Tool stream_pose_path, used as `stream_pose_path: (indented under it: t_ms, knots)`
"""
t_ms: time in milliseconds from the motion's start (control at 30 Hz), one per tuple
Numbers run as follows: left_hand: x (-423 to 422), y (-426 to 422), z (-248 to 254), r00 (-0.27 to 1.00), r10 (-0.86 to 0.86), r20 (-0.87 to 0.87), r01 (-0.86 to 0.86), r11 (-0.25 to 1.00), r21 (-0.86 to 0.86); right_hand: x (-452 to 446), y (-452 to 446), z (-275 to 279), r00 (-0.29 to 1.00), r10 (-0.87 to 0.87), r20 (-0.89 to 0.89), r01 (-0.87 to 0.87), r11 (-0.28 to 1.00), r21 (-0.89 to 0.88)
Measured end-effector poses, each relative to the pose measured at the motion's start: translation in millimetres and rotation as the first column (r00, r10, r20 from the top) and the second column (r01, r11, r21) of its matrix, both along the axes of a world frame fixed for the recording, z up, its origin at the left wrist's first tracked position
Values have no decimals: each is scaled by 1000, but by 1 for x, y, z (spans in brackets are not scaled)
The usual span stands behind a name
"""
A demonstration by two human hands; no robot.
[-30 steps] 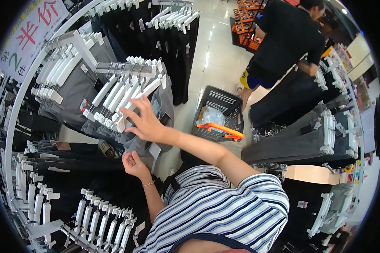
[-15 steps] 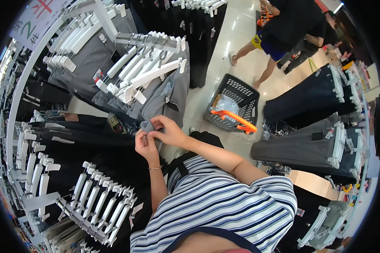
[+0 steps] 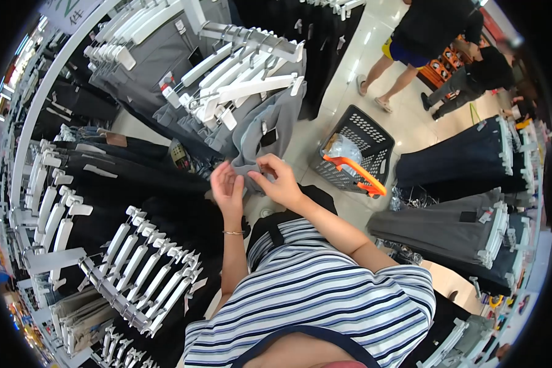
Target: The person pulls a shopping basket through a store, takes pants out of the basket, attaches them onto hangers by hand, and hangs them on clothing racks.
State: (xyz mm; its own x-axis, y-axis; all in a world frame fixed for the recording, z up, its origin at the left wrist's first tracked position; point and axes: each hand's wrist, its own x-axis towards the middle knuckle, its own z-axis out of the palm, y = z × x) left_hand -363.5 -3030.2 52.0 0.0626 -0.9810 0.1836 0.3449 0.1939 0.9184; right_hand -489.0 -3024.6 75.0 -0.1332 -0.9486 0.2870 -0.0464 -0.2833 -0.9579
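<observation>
A pair of grey trousers [image 3: 282, 132] hangs from a white clip hanger [image 3: 251, 89] at the end of a metal rail, its waistband sagging open toward me. My right hand [image 3: 280, 182] pinches the edge of the waistband between thumb and fingers. Beside it, my left hand [image 3: 228, 187] has its fingers apart, palm turned toward the cloth; the fingertips are close to the waistband, and whether they touch it I cannot tell. A dark label [image 3: 268, 136] shows on the trousers' inside.
A dark perforated shopping basket [image 3: 357, 138] with an orange handle [image 3: 356, 172] stands on the floor, holding a clear plastic bag. Black trousers [image 3: 178, 202] hang at left, with white hangers [image 3: 147, 264] below. Grey trousers [image 3: 435, 214] hang at right. Two people stand beyond the basket.
The left hand has let go of the grey cloth and its fingers have spread. The waistband, bunched before, now hangs wider open. The view has shifted, and the people have changed position.
</observation>
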Motion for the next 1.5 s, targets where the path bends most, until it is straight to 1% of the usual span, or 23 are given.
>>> stream_pose_path:
  t_ms: [67, 100, 200, 267, 367, 433, 467, 533, 567, 667, 800, 833, 933, 967, 1000, 1033, 1067, 1133, 1167, 1267, 1333, 1433, 1500]
  knots:
    - [-2, -5, -14, 987, -74, 141, 75, 997, -3, 0, 3, 2, 1000, -1, -23, 1, 1000, -19]
    - [-3, -4, -15, 984, -65, 166, 57, 997, 50, -1, 4, 3, 998, -18, -58, 17, 1000, -26]
    - [-1, 1, -13, 956, -226, 188, 201, 969, 140, -2, 7, 6, 981, -87, -174, 76, 995, -68]
    - [-7, 2, -15, 969, -131, 209, 114, 989, 94, -3, 9, 8, 954, -149, -262, 121, 985, -121]
    - [-15, 4, -16, 956, 19, 293, -21, 1000, 3, -1, 10, 3, 934, -238, -266, 226, 971, -76]
    - [-22, 5, -12, 923, 145, 356, -124, 989, -81, 2, 12, 2, 913, -256, -316, 249, 966, -63]
    - [-23, 6, -11, 907, 182, 380, -168, 983, -69, 4, 14, 2, 900, -270, -342, 266, 962, -58]
    - [-27, 10, -10, 870, 245, 427, -250, 967, -47, 7, 17, 6, 949, -203, -241, 209, 978, 2]
    - [-27, 10, -13, 867, 273, 417, -264, 961, -80, 9, 17, 7, 968, -169, -186, 177, 984, 27]
    - [-25, 12, -11, 839, 315, 444, -252, 948, -196, 12, 18, -1, 988, -75, -134, 70, 997, -38]
    - [-18, 14, -17, 876, 198, 439, -175, 980, -93, 13, 20, -5, 985, -66, -159, 65, 998, -11]
    - [-18, 12, -18, 899, 187, 395, -160, 982, -100, 13, 20, -6, 991, -56, -118, 58, 998, 10]
    - [-7, 12, -8, 865, 111, 489, -52, 990, -134, 12, 18, -13, 992, -59, -113, 56, 998, -31]
    - [-4, 13, -1, 845, 107, 524, -15, 984, -176, 14, 17, -13, 992, -98, -81, 95, 995, -33]
    - [-1, 14, 3, 824, 100, 558, 27, 976, -215, 13, 17, -7, 988, -102, -116, 100, 995, -25]
    - [1, 14, 3, 820, 70, 568, 61, 976, -208, 13, 16, -6, 989, -93, -112, 89, 995, -40]
    - [3, 15, 5, 813, 78, 576, 65, 973, -223, 12, 15, -6, 990, -87, -109, 81, 995, -56]
    - [4, 16, 7, 801, 89, 592, 80, 964, -254, 11, 16, -3, 986, -36, -161, 25, 997, -69]
    - [6, 16, 5, 770, 129, 625, 61, 960, -274, 11, 17, 1, 981, -16, -194, -1, 996, -86]
    - [7, 14, 1, 785, 175, 594, -36, 971, -238, 7, 18, 9, 954, 62, -295, -103, 987, -126]
    - [8, 12, 1, 774, 212, 597, -81, 968, -238, 7, 16, 18, 931, 92, -354, -155, 976, -154]
    - [8, 8, -2, 770, 262, 581, -157, 961, -225, 0, 7, 24, 896, 208, -393, -261, 961, -87]
    - [8, 3, -3, 760, 292, 581, -200, 955, -219, -7, -6, 31, 875, 152, -460, -253, 953, -166]
